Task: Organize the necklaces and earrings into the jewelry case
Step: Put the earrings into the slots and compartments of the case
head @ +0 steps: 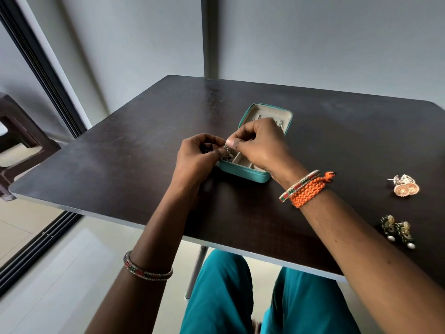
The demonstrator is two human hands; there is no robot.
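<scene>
A small teal jewelry case [255, 175] with a cream lining lies open in the middle of the dark brown wooden surface [120, 165]. Above its front part, a thin silver chain [227, 153] is pinched between the fingers of the left hand [199, 154] and the right hand [261, 143]. Well apart on the right lie two round gold earrings [405, 186] and two dark green pearl-drop earrings [398, 231].

Views: one, head-worn, wide-angle.
Facing: forward and down over the dark table [120, 165].
Range: close; both forearms reach in from the bottom edge.
Far field: wall [313, 44] behind the table.
</scene>
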